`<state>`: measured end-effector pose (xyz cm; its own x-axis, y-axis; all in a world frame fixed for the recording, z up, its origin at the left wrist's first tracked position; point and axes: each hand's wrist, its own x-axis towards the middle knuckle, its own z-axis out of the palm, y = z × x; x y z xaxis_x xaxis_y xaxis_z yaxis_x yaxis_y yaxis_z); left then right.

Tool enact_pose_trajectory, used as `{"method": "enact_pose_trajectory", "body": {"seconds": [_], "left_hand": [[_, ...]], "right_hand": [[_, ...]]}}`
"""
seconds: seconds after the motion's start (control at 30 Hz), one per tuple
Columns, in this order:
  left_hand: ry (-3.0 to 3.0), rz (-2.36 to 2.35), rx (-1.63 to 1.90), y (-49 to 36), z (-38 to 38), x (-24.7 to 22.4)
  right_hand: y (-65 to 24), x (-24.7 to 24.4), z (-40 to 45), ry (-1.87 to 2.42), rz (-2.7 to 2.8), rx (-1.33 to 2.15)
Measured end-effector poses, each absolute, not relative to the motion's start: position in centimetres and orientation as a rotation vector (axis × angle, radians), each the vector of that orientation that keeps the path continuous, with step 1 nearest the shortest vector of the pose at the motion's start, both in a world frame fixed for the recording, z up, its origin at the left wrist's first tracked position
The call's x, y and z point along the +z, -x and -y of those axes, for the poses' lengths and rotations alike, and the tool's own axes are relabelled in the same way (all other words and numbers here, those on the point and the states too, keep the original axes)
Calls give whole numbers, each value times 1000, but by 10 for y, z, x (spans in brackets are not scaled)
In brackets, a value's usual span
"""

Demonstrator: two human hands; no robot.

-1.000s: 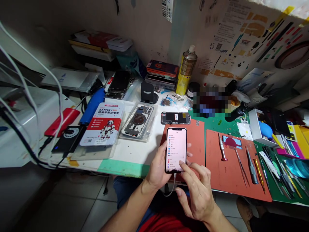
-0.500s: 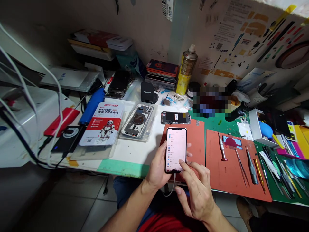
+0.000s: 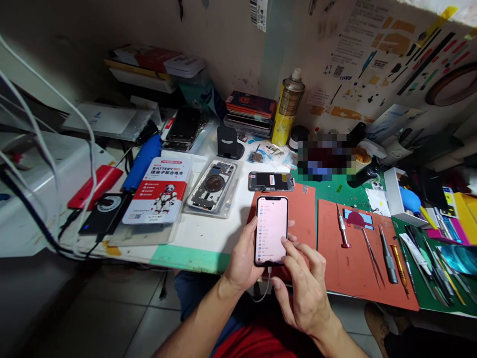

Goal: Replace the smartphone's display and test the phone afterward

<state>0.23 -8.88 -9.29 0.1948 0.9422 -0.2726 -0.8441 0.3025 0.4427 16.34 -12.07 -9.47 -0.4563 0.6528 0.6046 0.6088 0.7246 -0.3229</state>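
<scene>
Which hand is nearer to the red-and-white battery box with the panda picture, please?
Left. The left hand holds the lit black-framed phone, to the right of the battery box; the right hand is farther right, at the phone's lower right side.

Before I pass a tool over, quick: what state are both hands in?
Left hand: closed around the lit phone.
Right hand: open, holding nothing, at the phone's lower right.

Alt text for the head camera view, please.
A left hand holds a black-edged smartphone, its pale pink screen showing a list, a thin white cable at its lower end. The right hand has one finger at the screen. Rightward lies a flat brick-red mat.
</scene>
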Motion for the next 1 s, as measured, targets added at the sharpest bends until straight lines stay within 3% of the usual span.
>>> {"method": "enact_pose_trajectory", "body": {"seconds": [1.0], "left_hand": [[-229,-545,1219,0,91,-98]], "right_hand": [[-165,-92,125,823,2218,108]]}}
